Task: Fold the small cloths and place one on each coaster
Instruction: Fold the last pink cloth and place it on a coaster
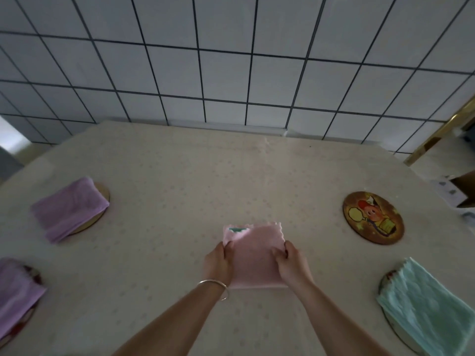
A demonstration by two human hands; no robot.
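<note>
A folded pink cloth [253, 255] lies flat at table centre, 6 o'clock, scalloped far edge showing a green patch. At 3 o'clock sits a bare round cartoon coaster [373, 218]. A mint cloth [424, 307] covers the 4 o'clock coaster [384, 278]; purple cloths [69, 209] [15, 291] cover coasters at 9 and 8 o'clock.

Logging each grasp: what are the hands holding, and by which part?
Both hold the folded pink cloth: left hand grips its left edge, right hand its right edge.
</note>
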